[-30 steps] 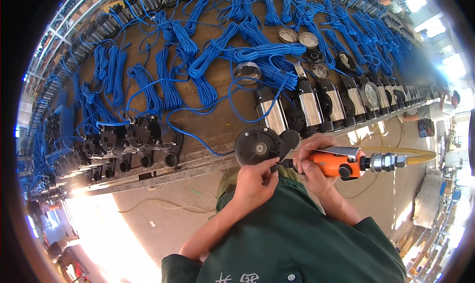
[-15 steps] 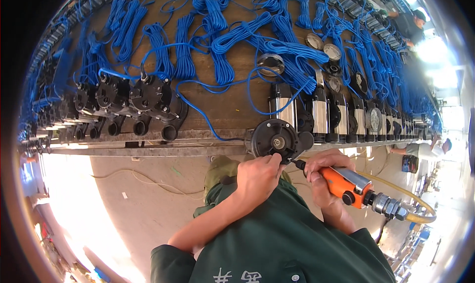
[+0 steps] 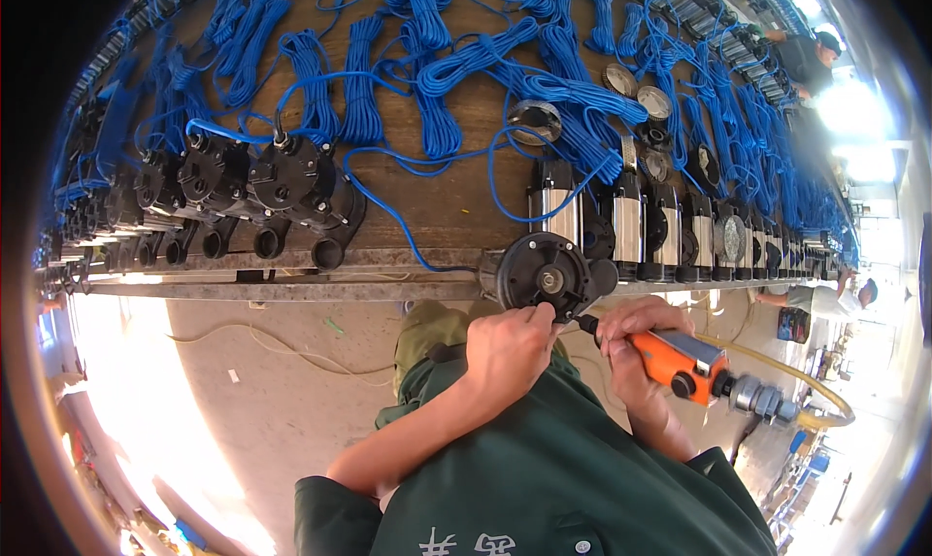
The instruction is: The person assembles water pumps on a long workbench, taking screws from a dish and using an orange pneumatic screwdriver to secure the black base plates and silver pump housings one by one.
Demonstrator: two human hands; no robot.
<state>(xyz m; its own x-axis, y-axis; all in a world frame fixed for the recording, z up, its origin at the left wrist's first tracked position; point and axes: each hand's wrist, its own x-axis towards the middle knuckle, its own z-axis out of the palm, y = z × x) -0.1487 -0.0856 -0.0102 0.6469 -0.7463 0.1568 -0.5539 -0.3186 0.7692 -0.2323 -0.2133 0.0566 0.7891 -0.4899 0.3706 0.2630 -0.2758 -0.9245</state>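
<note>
A black round-faced pump [image 3: 549,280] lies at the table's near edge, its end turned toward me and a brass-coloured hub in its centre. My left hand [image 3: 512,354] is closed on the pump's lower rim; its fingertips are partly hidden. In my right hand [image 3: 636,335] is an orange air screwdriver [image 3: 675,365], angled with its black nose toward that same rim, beside my left fingers. The exact tip contact is too small to tell. A yellow air hose [image 3: 820,401] runs from the tool's metal coupling. Blue cable [image 3: 388,206] trails from the pump across the tabletop.
Several black pumps [image 3: 291,177] stand along the edge to the left, and silver-bodied ones [image 3: 626,228] to the right. Bundled blue cables [image 3: 362,85] and round metal parts [image 3: 534,121] cover the wooden table [image 3: 417,211]. Two other people [image 3: 811,59] are at the right.
The view has shifted slightly. Both hands keep their hold on the pump and the screwdriver, with hardly any visible movement.
</note>
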